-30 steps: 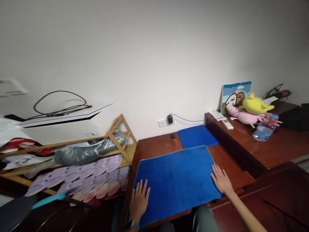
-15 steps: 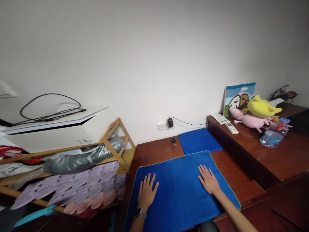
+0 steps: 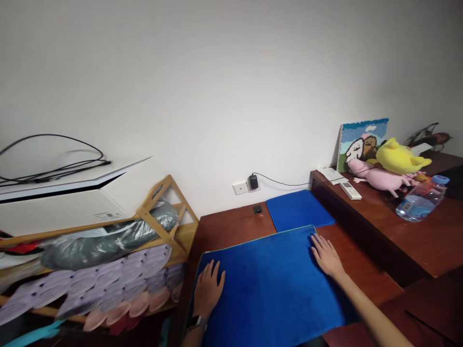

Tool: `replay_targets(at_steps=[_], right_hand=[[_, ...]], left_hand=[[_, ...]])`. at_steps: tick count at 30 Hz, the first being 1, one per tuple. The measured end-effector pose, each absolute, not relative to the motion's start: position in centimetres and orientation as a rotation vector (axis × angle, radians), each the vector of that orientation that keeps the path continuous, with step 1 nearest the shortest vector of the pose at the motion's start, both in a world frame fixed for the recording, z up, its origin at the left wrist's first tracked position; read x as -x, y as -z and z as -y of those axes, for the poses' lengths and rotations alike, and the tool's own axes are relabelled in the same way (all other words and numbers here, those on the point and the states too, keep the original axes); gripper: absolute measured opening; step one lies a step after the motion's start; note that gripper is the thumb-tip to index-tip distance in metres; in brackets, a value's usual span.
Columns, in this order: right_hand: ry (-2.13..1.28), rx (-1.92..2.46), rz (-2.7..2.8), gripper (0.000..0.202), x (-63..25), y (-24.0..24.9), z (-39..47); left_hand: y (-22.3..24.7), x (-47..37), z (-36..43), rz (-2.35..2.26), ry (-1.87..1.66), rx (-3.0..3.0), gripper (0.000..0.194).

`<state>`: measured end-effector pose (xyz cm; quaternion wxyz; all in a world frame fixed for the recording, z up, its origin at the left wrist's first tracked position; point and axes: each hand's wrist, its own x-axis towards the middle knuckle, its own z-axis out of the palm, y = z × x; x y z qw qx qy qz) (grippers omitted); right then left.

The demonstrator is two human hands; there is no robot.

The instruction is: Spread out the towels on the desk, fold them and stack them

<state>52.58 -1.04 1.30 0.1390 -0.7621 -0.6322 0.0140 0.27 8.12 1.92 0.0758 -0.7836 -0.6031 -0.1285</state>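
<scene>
A large blue cloth (image 3: 267, 284) with a thin pale-green edge lies spread on the reddish-brown desk (image 3: 231, 226). On its left part rests my left hand (image 3: 209, 288), palm down with fingers apart; a watch is on that wrist. Over the cloth's right edge is my right hand (image 3: 327, 255), fingers stretched and holding nothing; a shadow shows beside it, and I cannot tell whether it touches the cloth. Behind, a folded blue cloth (image 3: 300, 210) lies against the wall, partly under the big one.
On the raised right surface are a remote (image 3: 350, 191), a pink plush toy (image 3: 378, 178), a yellow plush toy (image 3: 400, 156), a water bottle (image 3: 421, 200) and a dog picture (image 3: 365, 142). A wooden rack (image 3: 173, 207) with slippers stands left. A black plug (image 3: 253, 181) sits in the wall socket.
My right hand has moved right, from the cloth's inner area to its right edge. My left hand has shifted slightly left. The view has turned a little.
</scene>
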Motion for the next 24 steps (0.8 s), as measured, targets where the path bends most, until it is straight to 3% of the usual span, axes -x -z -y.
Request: replay_targets(at_steps=[8,13,24], right_hand=[[-0.189,2.277,1.833,0.065,-55.8,-0.7,-4.6],[-0.106,2.263,1.820,0.065,-57.2,1.1,-4.3],[-0.101,2.159,1.806,0.066,-57.6,0.7,-3.9]], left_hand=[[-0.5,3.0,-14.3,1.921,0.323,2.312,0.065],[0.8,3.8,-14.1,1.935,0.329,2.237,0.069],[-1.1,2.9,-13.4,1.924,0.421,2.195,0.065]])
